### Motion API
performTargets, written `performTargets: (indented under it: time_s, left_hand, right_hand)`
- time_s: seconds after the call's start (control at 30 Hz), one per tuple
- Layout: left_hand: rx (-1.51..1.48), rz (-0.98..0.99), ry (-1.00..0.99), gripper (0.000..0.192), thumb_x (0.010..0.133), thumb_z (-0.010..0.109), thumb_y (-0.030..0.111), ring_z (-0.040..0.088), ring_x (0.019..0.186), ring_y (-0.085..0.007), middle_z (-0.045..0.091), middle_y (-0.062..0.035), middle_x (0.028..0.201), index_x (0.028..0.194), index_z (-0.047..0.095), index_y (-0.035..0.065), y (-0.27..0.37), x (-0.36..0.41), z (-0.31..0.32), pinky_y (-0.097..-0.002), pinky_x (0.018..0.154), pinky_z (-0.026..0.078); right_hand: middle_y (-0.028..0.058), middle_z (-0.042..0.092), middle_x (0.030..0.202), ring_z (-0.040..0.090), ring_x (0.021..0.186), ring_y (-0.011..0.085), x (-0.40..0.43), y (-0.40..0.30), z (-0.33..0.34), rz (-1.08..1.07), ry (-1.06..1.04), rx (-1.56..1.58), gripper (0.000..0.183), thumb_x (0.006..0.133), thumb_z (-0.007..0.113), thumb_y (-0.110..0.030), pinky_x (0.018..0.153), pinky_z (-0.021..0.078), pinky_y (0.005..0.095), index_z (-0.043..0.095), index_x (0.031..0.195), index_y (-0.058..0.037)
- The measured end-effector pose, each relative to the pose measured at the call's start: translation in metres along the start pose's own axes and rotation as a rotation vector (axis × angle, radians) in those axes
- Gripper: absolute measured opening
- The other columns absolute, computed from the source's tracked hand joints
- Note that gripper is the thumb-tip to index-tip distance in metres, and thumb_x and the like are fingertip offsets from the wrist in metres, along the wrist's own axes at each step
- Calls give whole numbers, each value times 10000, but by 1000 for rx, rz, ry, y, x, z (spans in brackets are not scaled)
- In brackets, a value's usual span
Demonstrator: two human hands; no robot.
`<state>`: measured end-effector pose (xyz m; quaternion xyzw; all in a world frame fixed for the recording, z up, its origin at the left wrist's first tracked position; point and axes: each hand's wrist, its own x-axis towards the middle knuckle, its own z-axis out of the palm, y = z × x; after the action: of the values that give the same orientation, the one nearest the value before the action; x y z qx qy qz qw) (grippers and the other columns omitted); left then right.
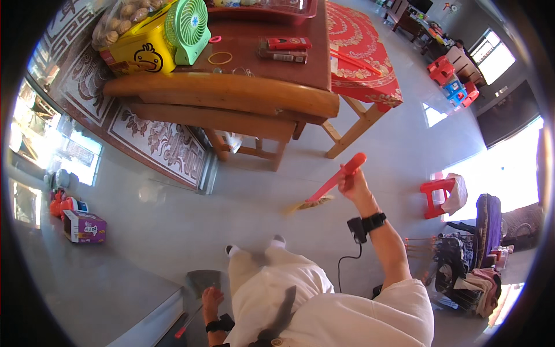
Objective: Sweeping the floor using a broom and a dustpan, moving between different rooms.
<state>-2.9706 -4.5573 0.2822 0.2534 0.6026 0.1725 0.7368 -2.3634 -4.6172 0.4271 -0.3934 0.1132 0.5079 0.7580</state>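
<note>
My right hand grips the red handle of a broom, right of the middle of the view. The broom's yellowish bristles point down and left over the grey tiled floor. Low and left of my legs, my left hand is closed around a thin rod with a red tip. A dark dustpan lies just beyond that hand; the rod seems to be its handle, though the joint is hidden. Both wrists wear dark straps with small devices.
Ahead stands a wooden table with a wooden chair against it and a green fan on top. A table with a red cloth adjoins it. A purple box is left; a red stool and a clothes-laden rack are right.
</note>
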Motion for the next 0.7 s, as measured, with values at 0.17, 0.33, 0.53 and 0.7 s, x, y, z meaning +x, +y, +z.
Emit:
performTargets:
  time_s: [0.17, 0.33, 0.53, 0.7]
  left_hand:
    - [-45, -128, 262, 248, 799, 488, 275, 555, 694, -239, 527, -101, 796, 918, 472, 59, -34, -35, -26, -363, 608, 459]
    - [-30, -160, 472, 280, 796, 480, 278, 558, 696, -257, 531, -131, 821, 939, 462, 38, -38, -50, -23, -376, 621, 462]
    - [-74, -99, 462, 313, 778, 508, 243, 572, 723, -274, 535, -153, 854, 995, 448, 25, -17, -53, 7, -384, 608, 469]
    - [-10, -95, 466, 251, 805, 458, 238, 575, 679, -270, 547, -125, 773, 949, 459, 32, -25, -58, 21, -384, 588, 472]
  right_hand:
    - [19, 457, 533, 462, 469, 159, 85, -35, 11, 8, 0, 118, 392, 762, 451, -483, 403, 384, 251, 484, 686, -99]
    - [33, 459, 530, 484, 489, 181, 152, -50, 29, 13, 45, 82, 377, 774, 378, -452, 411, 397, 284, 494, 679, -106]
    - [56, 512, 652, 513, 614, 222, 216, -50, 59, -120, 82, 58, 340, 794, 351, -399, 555, 390, 356, 504, 748, -99]
    - [75, 593, 834, 561, 794, 250, 266, -66, 90, -148, -114, 78, 344, 827, 312, -339, 758, 419, 413, 544, 879, -91]
